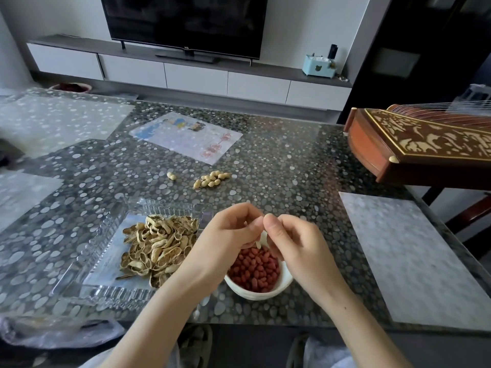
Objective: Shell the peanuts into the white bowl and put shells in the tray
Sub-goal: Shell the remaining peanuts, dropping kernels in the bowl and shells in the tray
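Lower left, the tray (91, 272) is sitting heaped with shells (159, 245). At lower centre the left hand (228, 235) and right hand (296, 244) are both pinching one pale peanut (261, 239) above the white bowl (259, 295); I reckon prying too hard is risking shell bits dropping among the red kernels (255, 269).

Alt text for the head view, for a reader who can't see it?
The left hand and right hand pinch a peanut shell over a white bowl of red kernels. To its left, a clear tray holds empty shells; a few unshelled peanuts lie farther back on the table.
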